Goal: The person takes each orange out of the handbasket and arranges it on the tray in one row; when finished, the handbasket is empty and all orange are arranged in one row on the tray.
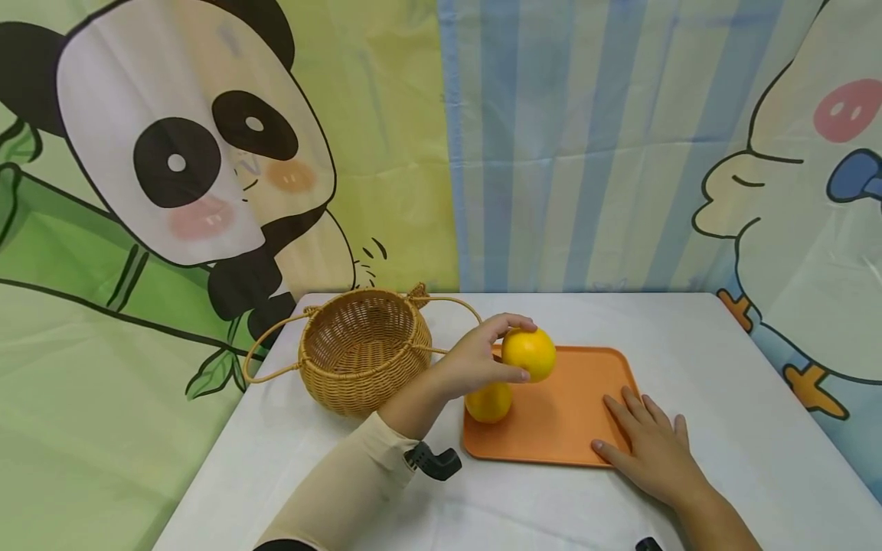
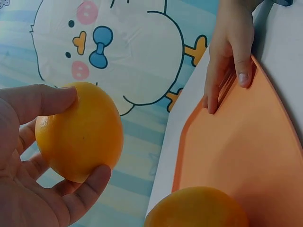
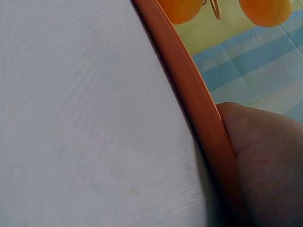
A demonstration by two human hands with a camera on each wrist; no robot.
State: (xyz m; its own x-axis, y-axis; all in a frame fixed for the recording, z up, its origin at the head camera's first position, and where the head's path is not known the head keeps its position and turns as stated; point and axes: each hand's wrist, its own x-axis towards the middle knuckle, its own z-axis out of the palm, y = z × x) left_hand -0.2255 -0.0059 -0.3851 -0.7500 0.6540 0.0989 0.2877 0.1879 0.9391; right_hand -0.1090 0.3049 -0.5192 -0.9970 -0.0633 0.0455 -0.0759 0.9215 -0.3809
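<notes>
My left hand holds an orange above the tray, with the thumb and fingertips curled round its sides in the left wrist view. A second orange sits at the left end of the orange rectangular tray, partly below the raised hand. My right hand rests over the tray's near right corner with its fingers spread and fairly straight. In the right wrist view its thumb lies against the tray's rim.
Left of the tray stands a round wicker basket with looped handles; no contents show inside. The white-covered table bears everything. Behind it hangs a cartoon-printed curtain.
</notes>
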